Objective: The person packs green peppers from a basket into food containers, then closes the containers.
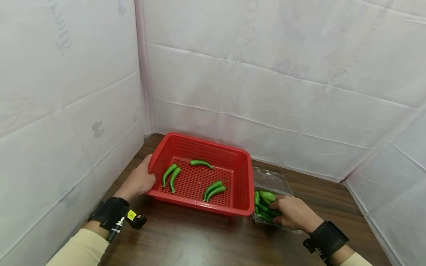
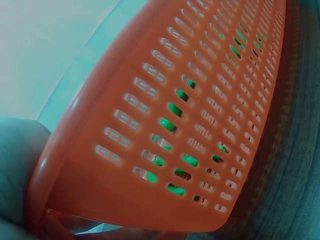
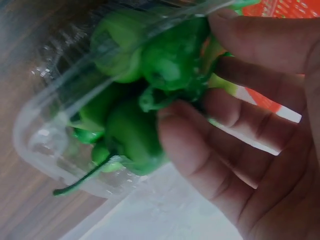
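Observation:
A red slotted basket [image 1: 245,184] sits on the wooden table with several long green peppers [image 1: 214,190] lying in it. My left hand [image 1: 146,177] grips the basket's left rim, thumb over the edge; in the left wrist view the basket wall [image 2: 200,100] fills the frame, with the hand [image 2: 17,165] at its lower left. To the right of the basket is a clear plastic clamshell box [image 1: 271,179] holding more green peppers [image 1: 266,197]. My right hand [image 1: 279,207] reaches into it. Up close, thumb and curled fingers [image 3: 200,130] close round a green pepper [image 3: 170,60] inside the box [image 3: 45,140].
White fabric walls close in the table on the left, back and right. Bare wooden tabletop [image 1: 199,240] lies in front of the basket. The clamshell's open lid leans back toward the rear wall.

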The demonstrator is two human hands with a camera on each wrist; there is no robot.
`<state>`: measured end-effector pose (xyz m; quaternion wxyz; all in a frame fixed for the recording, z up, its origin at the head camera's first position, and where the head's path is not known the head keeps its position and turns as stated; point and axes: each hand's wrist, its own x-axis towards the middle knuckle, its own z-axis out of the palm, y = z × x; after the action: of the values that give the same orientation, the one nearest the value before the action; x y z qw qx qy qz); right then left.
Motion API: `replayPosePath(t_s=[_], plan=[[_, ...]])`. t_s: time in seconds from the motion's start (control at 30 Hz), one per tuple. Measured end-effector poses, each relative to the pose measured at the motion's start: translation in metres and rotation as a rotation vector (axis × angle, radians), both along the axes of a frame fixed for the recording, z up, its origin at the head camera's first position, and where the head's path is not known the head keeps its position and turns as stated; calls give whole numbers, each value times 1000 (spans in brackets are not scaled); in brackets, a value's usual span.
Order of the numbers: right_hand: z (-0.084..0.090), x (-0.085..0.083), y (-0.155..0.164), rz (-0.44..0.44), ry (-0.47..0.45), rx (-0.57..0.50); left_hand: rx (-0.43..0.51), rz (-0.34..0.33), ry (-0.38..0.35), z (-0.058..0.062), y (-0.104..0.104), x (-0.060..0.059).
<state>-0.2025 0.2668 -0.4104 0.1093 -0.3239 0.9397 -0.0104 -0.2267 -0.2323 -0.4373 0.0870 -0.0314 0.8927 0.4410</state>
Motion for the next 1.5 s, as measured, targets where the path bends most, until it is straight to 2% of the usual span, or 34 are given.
replayPosePath(t_s=[0.17,0.33,0.5,0.6,0.77,0.87,1.0,1.1,1.27,1.5], plan=[[14,-5,-5,-19,-35,-39,4,8,-11,0,1,1],[36,-20,-22,19,9,-55,12,9,-11,0,0,0],[53,-44,-56,75,49,-85,32,13,-16,0,2,0],[57,-59,-86,110,52,-63,36,16,-15,0,1,0],[48,-79,-139,185,9,78,33,12,-14,0,-1,1],[36,-87,-166,220,-44,153,30,16,-17,1,0,1],[18,-94,-192,277,-49,237,29,24,-21,1,1,1],[11,-96,-201,303,-42,293,32,27,-18,2,4,2],[5,-101,-206,290,-67,367,35,29,-5,4,7,3],[-5,-108,-200,322,-128,335,38,24,-19,4,11,4]])
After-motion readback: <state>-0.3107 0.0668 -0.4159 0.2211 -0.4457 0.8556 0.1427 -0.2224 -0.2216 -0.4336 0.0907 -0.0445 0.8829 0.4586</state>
